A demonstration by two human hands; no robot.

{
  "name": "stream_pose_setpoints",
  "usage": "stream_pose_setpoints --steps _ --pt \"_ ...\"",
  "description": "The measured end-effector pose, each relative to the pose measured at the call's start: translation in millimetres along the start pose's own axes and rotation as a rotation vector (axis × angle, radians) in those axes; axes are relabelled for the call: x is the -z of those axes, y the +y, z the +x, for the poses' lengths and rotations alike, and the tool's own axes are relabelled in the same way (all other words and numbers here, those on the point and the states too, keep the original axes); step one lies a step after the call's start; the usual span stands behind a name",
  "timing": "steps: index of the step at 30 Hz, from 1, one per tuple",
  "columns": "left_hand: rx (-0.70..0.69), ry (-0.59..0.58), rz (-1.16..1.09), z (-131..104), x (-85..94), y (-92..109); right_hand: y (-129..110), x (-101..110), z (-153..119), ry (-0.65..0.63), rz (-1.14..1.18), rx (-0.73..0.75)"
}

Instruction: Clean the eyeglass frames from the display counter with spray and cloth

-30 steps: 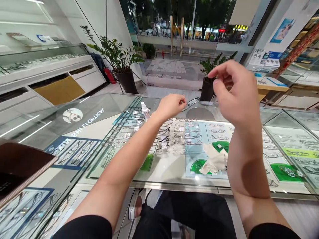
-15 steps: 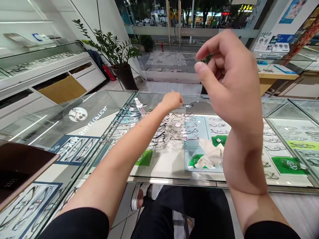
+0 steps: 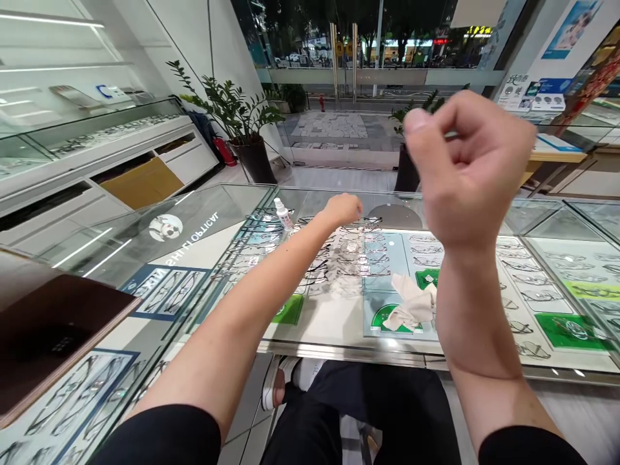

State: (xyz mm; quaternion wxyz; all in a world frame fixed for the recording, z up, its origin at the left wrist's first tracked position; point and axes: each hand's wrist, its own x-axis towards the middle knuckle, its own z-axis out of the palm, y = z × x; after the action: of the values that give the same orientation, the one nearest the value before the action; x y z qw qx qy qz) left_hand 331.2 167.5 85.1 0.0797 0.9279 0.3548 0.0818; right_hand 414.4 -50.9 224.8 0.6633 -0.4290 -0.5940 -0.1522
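My left hand (image 3: 343,210) reaches across the glass counter, its fingers closed on a pair of dark-rimmed eyeglasses (image 3: 372,221) at the far end of the laid-out rows. The hand itself hides part of that grip. Raised in front of me at the right, my right hand (image 3: 477,168) has its fingers curled in and the thumb up, with nothing visible in it. Rows of eyeglasses (image 3: 375,261) lie on the counter below the left hand. A white spray bottle (image 3: 283,214) stands left of it. Nearer me lies a crumpled cream cloth (image 3: 411,303).
The glass display counter (image 3: 339,352) runs across in front of my legs. A dark brown flat case or tray (image 3: 58,336) sits at the left. Beyond are a potted plant (image 3: 254,158), a fire extinguisher (image 3: 224,152) and glass doors (image 3: 343,64).
My left hand and the eyeglasses at it have come slightly nearer. My right hand has turned, moved right and lower, and curled its fingers tighter. The view has shifted a little.
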Motion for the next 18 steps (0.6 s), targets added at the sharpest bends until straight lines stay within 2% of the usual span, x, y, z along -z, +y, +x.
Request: stream_pose_setpoints --steps 2,3,6,8,10,12,15,18 --pt "-0.011 -0.018 0.062 -23.1 18.4 -3.0 -1.3 -3.8 -0.9 0.123 0.053 0.064" --pt "-0.023 -0.007 0.082 -39.5 28.6 -4.1 -4.7 -4.2 -1.9 0.139 0.068 0.067" --pt "-0.053 0.043 0.090 -101.9 54.2 -6.3 -26.1 0.5 -8.3 0.094 0.112 0.034" --pt "-0.044 0.006 0.103 -145.2 61.3 -9.3 -44.3 7.1 -16.0 0.100 0.149 0.009" --pt "-0.016 -0.063 0.121 -181.0 58.7 -15.1 -58.3 14.5 -27.8 0.097 0.180 -0.026" --pt "0.022 -0.098 0.140 -204.9 49.2 -23.0 -64.3 22.5 -45.7 0.036 0.202 -0.078" --pt "0.073 -0.108 0.174 -220.8 31.7 -33.0 -60.6 36.9 -86.4 -0.042 0.205 -0.214" --pt "0.095 -0.118 0.184 -223.5 20.3 -36.6 -54.0 55.3 -137.5 -0.028 0.151 -0.424"
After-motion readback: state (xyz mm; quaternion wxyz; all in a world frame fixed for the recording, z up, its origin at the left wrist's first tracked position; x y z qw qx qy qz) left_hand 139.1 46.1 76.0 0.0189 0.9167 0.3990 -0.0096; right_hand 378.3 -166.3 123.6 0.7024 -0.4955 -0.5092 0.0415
